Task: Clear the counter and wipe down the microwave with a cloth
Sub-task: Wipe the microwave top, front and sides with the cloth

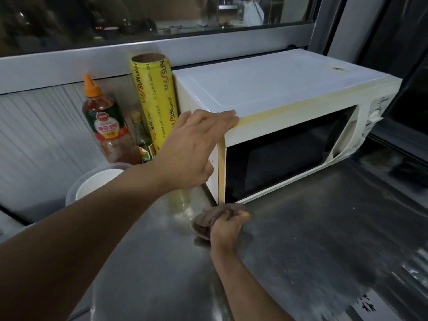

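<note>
A white microwave (273, 93) with a dark door stands on the steel counter (312, 239), under the window. My left hand (192, 149) grips its front left top corner, fingers on the top and thumb down the side. My right hand (228, 225) is closed on a bunched brown cloth (215, 216), pressed to the counter just below the microwave's front left bottom corner.
To the left of the microwave stand a yellow cling-film roll (154, 100), an orange-capped sauce bottle (104, 121) and a small dark bottle (142, 140). A white lidded tub (92, 181) sits nearer, at the counter's left. Window frame runs behind.
</note>
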Motion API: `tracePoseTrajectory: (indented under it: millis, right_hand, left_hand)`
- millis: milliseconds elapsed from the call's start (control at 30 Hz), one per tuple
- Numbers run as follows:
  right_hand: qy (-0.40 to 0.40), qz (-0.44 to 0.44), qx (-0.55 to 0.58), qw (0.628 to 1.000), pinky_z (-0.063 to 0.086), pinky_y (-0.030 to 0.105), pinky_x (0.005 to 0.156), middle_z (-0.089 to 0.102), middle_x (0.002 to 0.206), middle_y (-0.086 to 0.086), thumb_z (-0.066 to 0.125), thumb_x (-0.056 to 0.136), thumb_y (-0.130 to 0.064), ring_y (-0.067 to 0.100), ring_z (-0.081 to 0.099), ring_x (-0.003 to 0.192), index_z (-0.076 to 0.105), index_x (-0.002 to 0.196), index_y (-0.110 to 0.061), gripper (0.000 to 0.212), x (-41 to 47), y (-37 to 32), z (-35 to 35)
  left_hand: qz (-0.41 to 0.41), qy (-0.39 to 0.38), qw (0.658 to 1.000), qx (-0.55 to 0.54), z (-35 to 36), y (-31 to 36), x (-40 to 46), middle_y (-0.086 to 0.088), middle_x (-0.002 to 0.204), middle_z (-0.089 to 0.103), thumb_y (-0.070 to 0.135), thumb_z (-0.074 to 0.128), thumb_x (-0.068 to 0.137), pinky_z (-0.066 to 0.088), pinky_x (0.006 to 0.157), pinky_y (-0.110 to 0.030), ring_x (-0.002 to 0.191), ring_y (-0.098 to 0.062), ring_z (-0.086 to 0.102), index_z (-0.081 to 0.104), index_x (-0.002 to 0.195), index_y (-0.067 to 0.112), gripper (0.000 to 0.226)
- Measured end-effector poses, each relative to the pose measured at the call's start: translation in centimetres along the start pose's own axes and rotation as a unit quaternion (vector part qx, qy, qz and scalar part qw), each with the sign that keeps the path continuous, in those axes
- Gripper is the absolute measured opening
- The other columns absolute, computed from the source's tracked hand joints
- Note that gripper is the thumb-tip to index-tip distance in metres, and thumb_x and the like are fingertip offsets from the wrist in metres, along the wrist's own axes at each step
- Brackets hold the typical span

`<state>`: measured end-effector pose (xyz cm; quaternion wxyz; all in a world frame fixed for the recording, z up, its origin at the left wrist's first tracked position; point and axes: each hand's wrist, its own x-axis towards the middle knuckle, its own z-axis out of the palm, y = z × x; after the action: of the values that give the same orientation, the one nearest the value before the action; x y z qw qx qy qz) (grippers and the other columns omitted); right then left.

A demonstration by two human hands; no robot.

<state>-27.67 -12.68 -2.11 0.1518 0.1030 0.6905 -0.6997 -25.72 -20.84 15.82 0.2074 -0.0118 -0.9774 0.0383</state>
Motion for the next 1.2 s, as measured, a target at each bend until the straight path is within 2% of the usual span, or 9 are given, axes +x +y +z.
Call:
tracePoseTrajectory:
  millis: [100, 267, 367, 433, 533, 667, 867, 1067, 1200]
  right_hand:
    - [-0.029, -0.048, -0.055, 0.997, 0.047, 0.023, 0.072, 0.059, 0.101, 0.011, 0.045, 0.095, -0.006, 0.022, 0.060, 0.090, 0.039, 0.100, -0.015, 0.012, -1.0, -0.4, -2.6]
    - [0.016, -0.292, -0.015, 0.956, 0.042, 0.003, 0.069, 0.058, 0.104, -0.001, 0.054, 0.092, -0.011, -0.002, 0.058, 0.091, 0.041, 0.104, -0.025, 0.023, -4.2, -6.6, -4.4]
    - [0.018, -0.433, -0.019, 0.901, 0.044, 0.017, 0.088, 0.049, 0.114, 0.002, 0.058, 0.085, -0.011, 0.010, 0.051, 0.106, 0.041, 0.110, -0.021, 0.031, -4.4, -10.5, -2.6]
    - [0.050, -0.473, -0.062, 0.877, 0.043, 0.032, 0.090, 0.045, 0.117, 0.007, 0.064, 0.078, -0.005, 0.019, 0.045, 0.107, 0.041, 0.108, -0.016, 0.039, -3.6, -11.4, -1.1]
    - [0.094, -0.483, -0.089, 0.866, 0.045, 0.041, 0.086, 0.041, 0.116, 0.013, 0.068, 0.070, -0.001, 0.027, 0.044, 0.106, 0.038, 0.104, -0.017, 0.048, -2.3, -11.4, 0.2]
    - [0.128, -0.516, -0.094, 0.842, 0.042, 0.040, 0.086, 0.044, 0.110, 0.016, 0.067, 0.072, -0.010, 0.029, 0.045, 0.103, 0.041, 0.100, -0.012, 0.038, -0.9, -9.8, 0.9]
    - [0.144, -0.457, -0.184, 0.858, 0.045, 0.043, 0.079, 0.046, 0.104, 0.017, 0.072, 0.071, -0.012, 0.027, 0.045, 0.095, 0.042, 0.098, -0.011, 0.041, 0.7, -4.8, 0.9]
    - [0.080, -0.351, -0.295, 0.885, 0.050, 0.044, 0.075, 0.050, 0.102, 0.019, 0.082, 0.063, -0.008, 0.037, 0.055, 0.087, 0.051, 0.098, -0.001, 0.047, 1.9, 0.5, -0.2]
    - [0.055, -0.375, -0.322, 0.868, 0.050, 0.041, 0.064, 0.048, 0.100, 0.021, 0.074, 0.067, -0.013, 0.035, 0.053, 0.079, 0.043, 0.100, -0.006, 0.046, 2.3, 2.1, -0.7]
  left_hand:
    - [0.003, -0.031, 0.999, 0.010, -0.6, -0.5, 0.2, 0.004, 0.151, 0.033, 0.006, 0.056, 0.056, 0.034, 0.099, -0.041, 0.121, -0.023, 0.042, 0.032, 0.145, 0.018, 0.092]
    - [-0.008, -0.093, 0.995, 0.040, -2.0, -0.5, 0.5, 0.013, 0.155, 0.021, 0.000, 0.058, 0.064, 0.019, 0.111, -0.050, 0.136, -0.017, 0.024, 0.018, 0.148, 0.029, 0.097]
    - [0.004, -0.111, 0.992, 0.067, -2.7, -0.7, 0.7, 0.015, 0.156, 0.015, 0.001, 0.057, 0.069, 0.009, 0.113, -0.050, 0.144, -0.014, 0.010, 0.012, 0.149, 0.033, 0.096]
    - [-0.001, -0.119, 0.991, 0.059, -2.9, -1.1, 0.5, 0.013, 0.157, 0.014, 0.001, 0.056, 0.072, 0.007, 0.114, -0.047, 0.145, -0.011, 0.008, 0.008, 0.149, 0.031, 0.096]
    - [-0.016, -0.123, 0.991, 0.049, -2.4, -1.8, -0.1, 0.012, 0.158, 0.006, -0.002, 0.054, 0.072, 0.006, 0.115, -0.045, 0.146, -0.009, 0.004, 0.002, 0.150, 0.030, 0.098]
    - [-0.025, -0.102, 0.994, 0.018, -1.6, -2.1, -0.6, 0.012, 0.158, 0.004, -0.005, 0.050, 0.068, 0.008, 0.115, -0.045, 0.145, -0.008, 0.005, 0.003, 0.150, 0.029, 0.101]
    - [-0.030, -0.073, 0.997, -0.005, -0.6, -2.3, -0.7, 0.013, 0.158, 0.007, -0.003, 0.054, 0.063, 0.010, 0.114, -0.047, 0.145, -0.007, 0.009, 0.006, 0.150, 0.029, 0.104]
    - [-0.052, -0.051, 0.997, -0.026, 0.0, -1.7, -1.0, 0.013, 0.158, 0.008, -0.004, 0.055, 0.064, 0.008, 0.115, -0.045, 0.145, -0.007, 0.008, 0.007, 0.150, 0.030, 0.104]
    - [-0.056, -0.045, 0.997, -0.015, 0.0, -1.6, -1.0, 0.013, 0.158, 0.009, -0.005, 0.054, 0.065, 0.008, 0.114, -0.046, 0.145, -0.008, 0.009, 0.008, 0.150, 0.030, 0.102]
